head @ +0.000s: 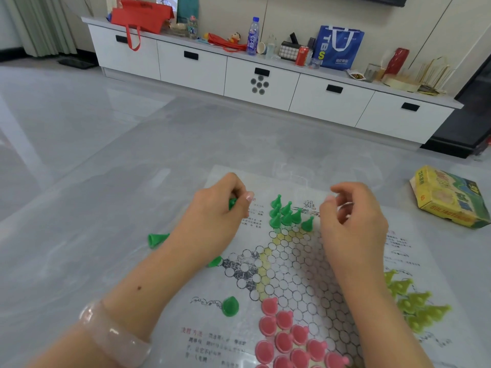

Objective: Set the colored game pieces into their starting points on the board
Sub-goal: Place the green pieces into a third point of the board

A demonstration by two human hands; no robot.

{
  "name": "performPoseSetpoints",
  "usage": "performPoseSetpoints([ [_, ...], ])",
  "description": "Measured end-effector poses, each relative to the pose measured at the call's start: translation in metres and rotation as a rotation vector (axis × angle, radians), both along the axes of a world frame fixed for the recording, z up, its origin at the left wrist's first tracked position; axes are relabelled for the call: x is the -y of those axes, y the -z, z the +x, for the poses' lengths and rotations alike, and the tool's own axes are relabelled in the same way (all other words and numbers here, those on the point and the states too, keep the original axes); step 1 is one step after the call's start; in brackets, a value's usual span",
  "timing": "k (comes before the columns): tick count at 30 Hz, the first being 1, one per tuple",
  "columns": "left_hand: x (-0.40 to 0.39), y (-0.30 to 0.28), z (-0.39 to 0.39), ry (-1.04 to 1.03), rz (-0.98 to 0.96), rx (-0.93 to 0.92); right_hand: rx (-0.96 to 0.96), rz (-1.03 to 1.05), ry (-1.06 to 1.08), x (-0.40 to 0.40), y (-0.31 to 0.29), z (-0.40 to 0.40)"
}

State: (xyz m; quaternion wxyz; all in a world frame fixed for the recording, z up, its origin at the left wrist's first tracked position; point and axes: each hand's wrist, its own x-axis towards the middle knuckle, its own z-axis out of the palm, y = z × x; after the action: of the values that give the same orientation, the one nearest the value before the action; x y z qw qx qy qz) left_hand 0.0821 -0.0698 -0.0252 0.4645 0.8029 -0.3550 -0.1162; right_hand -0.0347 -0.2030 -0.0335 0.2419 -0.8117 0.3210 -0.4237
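A paper Chinese-checkers board (292, 266) lies on the grey floor. Several green cone pieces (285, 212) stand in its far point. My left hand (220, 208) grips a green piece (232, 203) left of that cluster. My right hand (350, 216) hovers just right of the cluster, fingers loosely curled and holding nothing. Loose green pieces lie off the board's left side (156, 239), under my left wrist (215, 261) and on the board's near left (230, 306). Pink pieces (289, 335) fill the near point. Yellow-green pieces (417, 304) fill the right point.
A yellow game box (449, 197) lies on the floor at the right. A long white cabinet (260, 81) with bottles, bags and a can runs along the far wall. I wear a pale bangle (114, 333) on my left wrist.
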Motion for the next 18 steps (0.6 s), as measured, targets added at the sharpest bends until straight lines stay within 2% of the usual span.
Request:
performPoseSetpoints([
  [2, 0.001, -0.002, -0.004, 0.061, -0.032, -0.111, 0.056, -0.149, -0.159, -0.006, -0.003, 0.002],
  [6, 0.002, -0.006, -0.005, 0.081, -0.215, -0.506, 0.005, -0.323, -0.392, -0.016, 0.002, 0.007],
  [11, 0.002, -0.002, -0.001, 0.078, -0.344, -0.803, -0.073, -0.334, -0.53, -0.018, 0.008, 0.012],
  [18, -0.001, -0.004, -0.001, 0.183, -0.338, -1.032, -0.185, -0.281, -0.583, -0.021, 0.012, 0.015],
])
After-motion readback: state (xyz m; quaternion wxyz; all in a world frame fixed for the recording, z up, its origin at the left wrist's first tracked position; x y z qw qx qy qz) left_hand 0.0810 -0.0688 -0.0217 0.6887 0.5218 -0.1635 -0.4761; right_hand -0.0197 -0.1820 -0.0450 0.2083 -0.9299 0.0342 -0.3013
